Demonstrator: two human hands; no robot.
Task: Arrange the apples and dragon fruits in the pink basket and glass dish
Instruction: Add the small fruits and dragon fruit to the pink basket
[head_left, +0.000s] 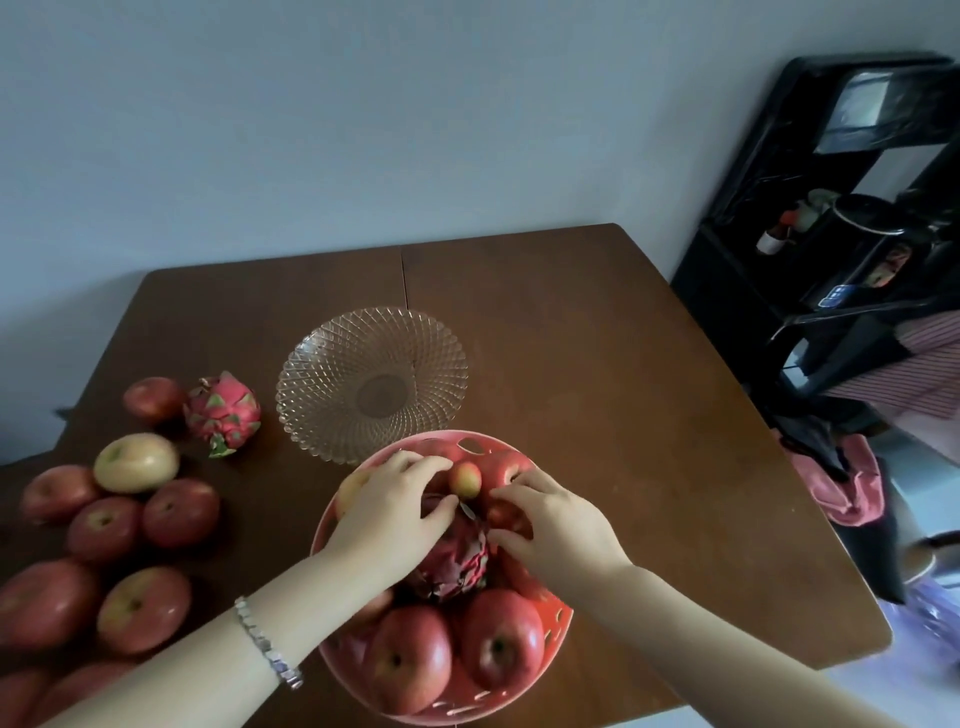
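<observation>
The pink basket stands at the table's near edge, filled with red apples around a dark pink dragon fruit in its middle. My left hand rests on the dragon fruit's far left side, fingers curled over it. My right hand touches its right side, fingertips among the apples there. A small yellowish apple shows between the two hands. The glass dish sits empty just beyond the basket. A second dragon fruit lies to the dish's left.
Several loose apples lie on the left of the brown table, one of them yellow-green. A black shelf unit with small items stands to the right of the table, with pink cloth beside it.
</observation>
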